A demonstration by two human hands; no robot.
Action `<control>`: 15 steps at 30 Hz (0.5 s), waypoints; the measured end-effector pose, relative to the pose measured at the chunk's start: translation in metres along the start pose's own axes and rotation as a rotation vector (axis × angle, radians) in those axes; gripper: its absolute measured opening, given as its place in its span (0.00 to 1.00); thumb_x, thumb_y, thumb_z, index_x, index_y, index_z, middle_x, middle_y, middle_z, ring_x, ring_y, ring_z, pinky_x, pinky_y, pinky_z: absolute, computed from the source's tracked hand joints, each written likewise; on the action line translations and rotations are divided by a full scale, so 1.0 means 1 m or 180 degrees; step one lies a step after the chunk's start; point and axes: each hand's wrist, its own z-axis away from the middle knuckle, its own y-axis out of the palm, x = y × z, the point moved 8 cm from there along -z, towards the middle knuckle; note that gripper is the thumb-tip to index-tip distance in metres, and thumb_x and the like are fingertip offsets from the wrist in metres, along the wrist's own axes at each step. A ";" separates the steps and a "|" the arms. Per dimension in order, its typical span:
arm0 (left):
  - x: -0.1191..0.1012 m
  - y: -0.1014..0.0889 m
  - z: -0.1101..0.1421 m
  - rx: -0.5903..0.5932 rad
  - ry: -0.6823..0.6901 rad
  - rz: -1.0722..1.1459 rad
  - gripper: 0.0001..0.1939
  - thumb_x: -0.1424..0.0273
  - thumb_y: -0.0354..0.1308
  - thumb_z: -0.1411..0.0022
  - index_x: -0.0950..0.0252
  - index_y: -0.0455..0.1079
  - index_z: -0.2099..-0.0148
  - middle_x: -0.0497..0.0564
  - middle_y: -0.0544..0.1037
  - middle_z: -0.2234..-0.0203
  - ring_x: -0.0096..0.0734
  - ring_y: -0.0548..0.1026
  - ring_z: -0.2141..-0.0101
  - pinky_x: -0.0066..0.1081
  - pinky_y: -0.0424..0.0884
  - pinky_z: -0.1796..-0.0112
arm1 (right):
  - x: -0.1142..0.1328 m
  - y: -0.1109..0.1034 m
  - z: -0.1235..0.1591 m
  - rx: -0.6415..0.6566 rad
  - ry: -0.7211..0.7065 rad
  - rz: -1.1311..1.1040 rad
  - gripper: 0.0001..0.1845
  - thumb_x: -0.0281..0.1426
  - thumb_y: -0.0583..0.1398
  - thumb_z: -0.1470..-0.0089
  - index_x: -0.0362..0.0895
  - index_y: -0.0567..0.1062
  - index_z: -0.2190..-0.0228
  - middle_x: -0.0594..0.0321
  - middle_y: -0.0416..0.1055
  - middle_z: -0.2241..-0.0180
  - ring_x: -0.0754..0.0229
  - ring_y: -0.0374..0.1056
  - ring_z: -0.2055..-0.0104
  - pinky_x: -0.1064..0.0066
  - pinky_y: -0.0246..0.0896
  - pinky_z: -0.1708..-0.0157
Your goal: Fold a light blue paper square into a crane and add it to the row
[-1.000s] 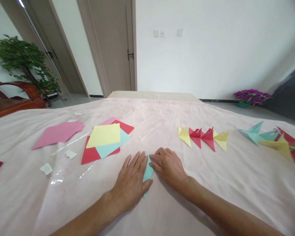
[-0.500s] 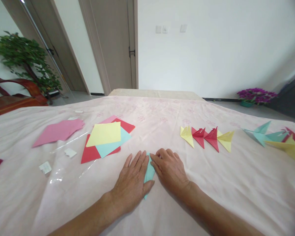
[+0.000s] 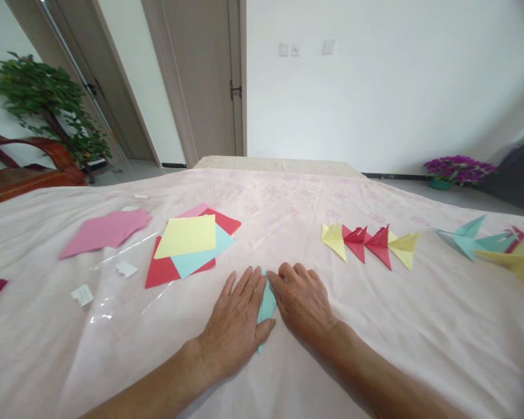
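Note:
A narrow folded piece of light-blue paper (image 3: 267, 302) lies on the cloth between my hands, its lower tip poking out below my left thumb. My left hand (image 3: 238, 320) is spread flat over the paper's left side, fingers stretched forward and thumb across it. At the paper's upper right edge, my right hand (image 3: 303, 298) has its fingers curled, with the index finger and thumb against the paper. Whether those fingertips pinch the edge or only press it is hard to see.
Left of my hands lie square sheets in yellow (image 3: 187, 235), blue and red, then a pink stack (image 3: 107, 228) and white scraps (image 3: 82, 295). On the right sit folded yellow and red paper cranes (image 3: 379, 245), with more blue and yellow ones (image 3: 465, 237) beyond. A pink tablecloth (image 3: 288, 198) covers the table.
My right index finger and thumb have shifted slightly along the paper's upper right edge. My left hand stays flat in place, and the view has tilted a little.

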 end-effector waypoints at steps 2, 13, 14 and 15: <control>0.000 0.000 0.000 0.0026 0.0003 0.0031 0.34 0.53 0.40 0.31 0.67 0.49 0.31 0.58 0.52 0.32 0.44 0.48 0.33 0.50 0.46 0.36 | 0.001 0.001 -0.001 0.0004 -0.0036 0.0029 0.07 0.27 0.56 0.40 0.49 0.70 0.61 0.59 0.69 0.64 0.52 0.60 0.63 0.61 0.44 0.68; -0.001 0.000 -0.004 0.0257 -0.0072 0.0119 0.34 0.57 0.47 0.33 0.67 0.49 0.31 0.58 0.49 0.32 0.45 0.46 0.33 0.51 0.45 0.36 | 0.005 0.001 -0.005 0.0191 -0.0647 0.0208 0.06 0.25 0.57 0.41 0.46 0.70 0.61 0.60 0.69 0.62 0.53 0.61 0.63 0.62 0.48 0.67; -0.002 0.000 -0.004 0.0287 -0.0081 0.0111 0.34 0.57 0.49 0.34 0.67 0.49 0.31 0.59 0.48 0.32 0.46 0.46 0.33 0.52 0.45 0.36 | 0.005 0.001 -0.005 0.0218 -0.0696 0.0225 0.06 0.25 0.57 0.40 0.46 0.70 0.60 0.60 0.69 0.62 0.53 0.61 0.63 0.62 0.48 0.67; -0.002 0.000 -0.004 0.0305 -0.0082 0.0110 0.35 0.58 0.50 0.34 0.67 0.49 0.31 0.59 0.48 0.32 0.46 0.46 0.33 0.52 0.45 0.36 | 0.004 0.001 -0.006 0.0242 -0.0731 0.0247 0.06 0.25 0.57 0.40 0.46 0.70 0.60 0.60 0.69 0.62 0.53 0.62 0.63 0.62 0.48 0.67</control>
